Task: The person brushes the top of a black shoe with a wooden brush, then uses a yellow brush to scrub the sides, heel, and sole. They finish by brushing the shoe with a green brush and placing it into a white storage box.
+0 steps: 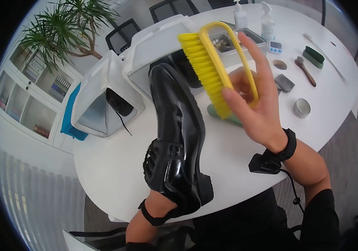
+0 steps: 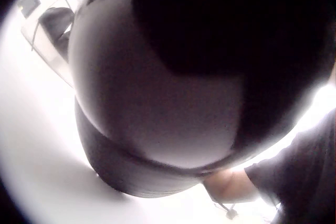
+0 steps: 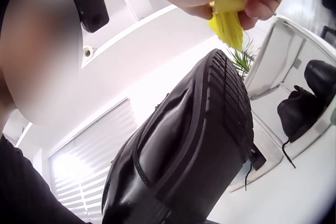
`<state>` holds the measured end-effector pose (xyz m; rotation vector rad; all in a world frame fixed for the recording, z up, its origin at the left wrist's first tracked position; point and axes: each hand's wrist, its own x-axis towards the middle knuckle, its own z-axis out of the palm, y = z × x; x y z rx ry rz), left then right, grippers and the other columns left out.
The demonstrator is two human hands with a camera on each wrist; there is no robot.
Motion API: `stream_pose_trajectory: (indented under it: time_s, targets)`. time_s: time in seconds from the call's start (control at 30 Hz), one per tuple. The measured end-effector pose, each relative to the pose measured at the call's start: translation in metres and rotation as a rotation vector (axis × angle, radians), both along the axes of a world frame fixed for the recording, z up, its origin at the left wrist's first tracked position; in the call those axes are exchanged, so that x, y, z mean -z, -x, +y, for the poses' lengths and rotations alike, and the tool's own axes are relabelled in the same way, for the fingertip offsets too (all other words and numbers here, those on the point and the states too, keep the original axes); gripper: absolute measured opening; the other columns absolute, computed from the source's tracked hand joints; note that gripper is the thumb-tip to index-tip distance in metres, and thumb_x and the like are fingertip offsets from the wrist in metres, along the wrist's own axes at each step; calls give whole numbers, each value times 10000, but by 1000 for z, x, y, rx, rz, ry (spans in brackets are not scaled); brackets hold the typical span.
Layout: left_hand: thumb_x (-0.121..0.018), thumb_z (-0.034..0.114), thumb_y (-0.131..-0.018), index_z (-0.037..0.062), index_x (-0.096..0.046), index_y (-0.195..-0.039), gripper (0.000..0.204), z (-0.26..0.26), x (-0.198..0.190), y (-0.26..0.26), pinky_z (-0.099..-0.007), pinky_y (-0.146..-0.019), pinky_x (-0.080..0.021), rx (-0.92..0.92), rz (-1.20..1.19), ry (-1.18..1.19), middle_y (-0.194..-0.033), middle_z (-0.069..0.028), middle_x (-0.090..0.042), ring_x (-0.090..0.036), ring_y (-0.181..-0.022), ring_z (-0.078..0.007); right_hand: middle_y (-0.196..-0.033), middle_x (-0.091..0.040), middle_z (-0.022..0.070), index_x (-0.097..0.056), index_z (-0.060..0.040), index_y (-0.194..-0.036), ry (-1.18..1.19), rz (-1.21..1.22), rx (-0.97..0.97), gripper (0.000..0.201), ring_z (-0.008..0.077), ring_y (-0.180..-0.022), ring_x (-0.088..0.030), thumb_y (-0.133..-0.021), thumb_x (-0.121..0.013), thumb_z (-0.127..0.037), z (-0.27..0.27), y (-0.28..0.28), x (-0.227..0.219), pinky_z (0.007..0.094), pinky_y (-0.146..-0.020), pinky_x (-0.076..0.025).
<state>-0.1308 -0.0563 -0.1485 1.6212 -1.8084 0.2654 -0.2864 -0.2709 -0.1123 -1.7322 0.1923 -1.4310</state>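
Note:
A glossy black leather shoe (image 1: 175, 113) is held up over the table, toe pointing away and sole edge turned right. My left hand (image 1: 161, 200) goes in at the heel end of the shoe, so its fingers are hidden; the shoe fills most of the left wrist view. My right hand (image 1: 256, 104) grips a yellow scrub brush (image 1: 218, 62) by its loop handle, thumb against the brush body and index finger raised. The brush's yellow bristles (image 1: 202, 69) face the shoe, with a gap between them. In the right wrist view, the shoe's ridged sole (image 3: 223, 103) shows below the brush.
White open-fronted boxes (image 1: 103, 98) with dark shoes inside stand at the back left. On the right of the white table (image 1: 116, 167) lie a round tin (image 1: 302, 108), a grey cloth (image 1: 285, 83), a wooden-handled brush (image 1: 305, 71), a green brush (image 1: 313, 57) and a timer (image 1: 274, 47).

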Motion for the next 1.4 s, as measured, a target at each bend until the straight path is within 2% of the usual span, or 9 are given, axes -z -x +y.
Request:
stream_pose_trajectory:
  time_s: [0.17, 0.23, 0.43, 0.67, 0.97, 1.1, 1.17, 1.3, 1.4]
  targets:
    - [-707, 80, -811, 0, -655, -1269, 468, 6, 0, 6, -545, -959, -483, -38, -96, -69, -1222, -200, -659, -639, -1094, -412, -890, -625, 59, -241, -93, -1630, 126, -82, 30, 789, 83, -648, -615, -949, -639, -84, 0, 5, -30, 190, -521, -484]
    - [-705, 69, -808, -4, -656, -1269, 469, 12, 6, 3, -556, -970, -477, -15, -3, -212, -1225, -206, -658, -635, -1099, -424, -892, -625, 52, -272, -112, -1625, 131, -56, 31, 773, 85, -648, -610, -946, -640, -79, 8, -2, -43, 183, -533, -488]
    - [-703, 42, -809, -19, -644, -1266, 466, 10, -11, 9, -591, -992, -453, -1, -128, 53, -1206, -212, -659, -626, -1096, -431, -793, -604, 91, -390, -156, -1591, 307, 207, 85, 744, 117, -596, -512, -892, -632, -81, 32, -28, -77, 281, -581, -470]
    - [-684, 65, -856, -21, -647, -1234, 390, 9, -2, 11, -507, -1001, -466, -77, 27, -11, -1164, -205, -669, -635, -1077, -389, -784, -600, 97, -402, -150, -1582, 379, 244, 219, 739, 124, -581, -541, -885, -634, -74, 31, -38, -94, 281, -568, -465]
    - [-649, 111, -888, -26, -635, -1239, 377, 3, 10, 10, -506, -1017, -449, -170, 244, -25, -1197, -217, -647, -605, -1110, -412, -1399, -595, 251, -382, -115, -1576, 474, 428, 156, 731, 436, -1050, -684, -881, -597, -42, 46, -44, -78, 400, -947, -560]
    - [-586, 71, -939, -19, -601, -1301, 373, 0, 14, 2, -484, -1039, -442, -242, 124, -9, -1269, -199, -618, -582, -1177, -365, -1372, -603, 273, -344, -112, -1592, 447, 484, 117, 773, 470, -1082, -673, -870, -607, -28, 52, -43, -63, 420, -939, -561]
    - [-511, 75, -1005, -7, -519, -1404, 407, 2, 6, 3, -439, -1114, -400, -211, 420, -271, -1379, -175, -555, -529, -1271, -313, -1366, -605, 281, -332, -110, -1596, 435, 494, 104, 789, 478, -1066, -678, -864, -613, -24, 56, -41, -57, 425, -930, -566]
    - [-490, 126, -1041, 9, -476, -1441, 416, -7, 25, -4, -409, -1143, -372, -124, 1015, -239, -1399, -161, -541, -512, -1287, -292, -1304, -641, 294, -311, -96, -1605, 424, 510, 91, 814, 426, -975, -728, -854, -616, -16, 61, -36, -41, 401, -884, -589]
    - [-469, 170, -1075, 18, -470, -1443, 398, -8, 28, -6, -390, -1134, -380, -144, 594, -77, -1394, -138, -545, -511, -1285, -268, -1214, -661, 304, -278, -74, -1609, 423, 478, 73, 835, 433, -912, -720, -849, -617, -4, 65, -33, -29, 415, -834, -581]
